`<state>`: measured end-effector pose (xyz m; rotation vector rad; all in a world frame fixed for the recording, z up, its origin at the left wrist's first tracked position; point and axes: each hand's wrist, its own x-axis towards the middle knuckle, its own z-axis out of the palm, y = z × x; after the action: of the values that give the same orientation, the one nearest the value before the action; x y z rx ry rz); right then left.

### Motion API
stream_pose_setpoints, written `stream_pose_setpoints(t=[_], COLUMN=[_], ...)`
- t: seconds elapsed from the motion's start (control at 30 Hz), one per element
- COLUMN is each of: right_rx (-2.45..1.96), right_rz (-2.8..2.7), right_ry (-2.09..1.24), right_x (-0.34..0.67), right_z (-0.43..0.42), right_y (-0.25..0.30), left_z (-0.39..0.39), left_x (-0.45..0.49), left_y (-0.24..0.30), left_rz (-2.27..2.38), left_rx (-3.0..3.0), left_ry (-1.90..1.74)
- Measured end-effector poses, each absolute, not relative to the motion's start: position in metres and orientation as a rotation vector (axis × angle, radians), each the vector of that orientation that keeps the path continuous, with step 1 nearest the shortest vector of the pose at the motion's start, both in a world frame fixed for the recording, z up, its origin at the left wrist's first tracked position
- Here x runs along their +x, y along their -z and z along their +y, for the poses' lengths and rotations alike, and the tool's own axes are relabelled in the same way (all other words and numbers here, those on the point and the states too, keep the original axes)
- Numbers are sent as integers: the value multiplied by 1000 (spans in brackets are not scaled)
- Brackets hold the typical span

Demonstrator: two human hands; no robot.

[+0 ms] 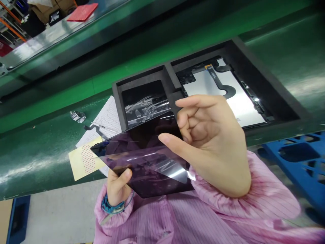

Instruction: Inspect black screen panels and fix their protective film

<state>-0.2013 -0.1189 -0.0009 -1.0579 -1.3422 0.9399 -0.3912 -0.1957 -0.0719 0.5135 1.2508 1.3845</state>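
Observation:
A dark glossy tablet screen panel [147, 137] is held tilted in front of my body. My left hand [118, 185] is closed on its lower left edge, thumb on the front. A clear film [154, 161] covers the lower part of the panel, with a straight edge crossing the glass. My right hand [215, 139] is at the panel's right side, thumb and index finger apart, the other fingers curled. Whether those curled fingers touch the panel's edge I cannot tell. Behind the panel is a black foam tray [170, 75] with two compartments.
The tray's right compartment holds a screen assembly [245, 106] with a flex cable; the left has a film-covered dark panel [144, 90]. Left of it are printed paper [108, 113], a yellow sticker sheet [85, 161] and a tweezers-like tool [105, 127]. A blue pallet [299, 173] stands right.

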Motion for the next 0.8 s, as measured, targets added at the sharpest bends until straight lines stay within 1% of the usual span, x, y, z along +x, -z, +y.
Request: stream_pose_setpoints(t=[0.1, 0.17, 0.33, 0.4, 0.47, 0.63, 0.73, 0.8], right_rx=[-1071, -1090, -1169, -1191, -1167, -819, -818, -765], right_rz=[-1343, -1378, -1607, -1717, -1800, -1865, -1939, -1921], right_ry=[-886, -786, -251, -114, -136, -537, -565, -651], right_x=[-203, -205, -209, -208, -204, -191, -183, -175], right_z=[-120, -122, -130, -133, -134, -134, -133, -131], right_y=[2, 6, 14, 16, 18, 30, 40, 46], left_z=[-196, -197, -202, -204, -204, -202, -200, -197], left_x=[-391, -391, -399, -403, -404, -395, -387, -384], left_y=[70, 70, 75, 80, 82, 70, 57, 49], left_rz=[1247, 1258, 1234, 1233, 1239, 1214, 1198, 1178], left_rx=[517, 497, 492, 511, 500, 464, 388, 339], left_ry=[-1355, -1361, -1319, -1303, -1316, -1309, -1269, -1234])
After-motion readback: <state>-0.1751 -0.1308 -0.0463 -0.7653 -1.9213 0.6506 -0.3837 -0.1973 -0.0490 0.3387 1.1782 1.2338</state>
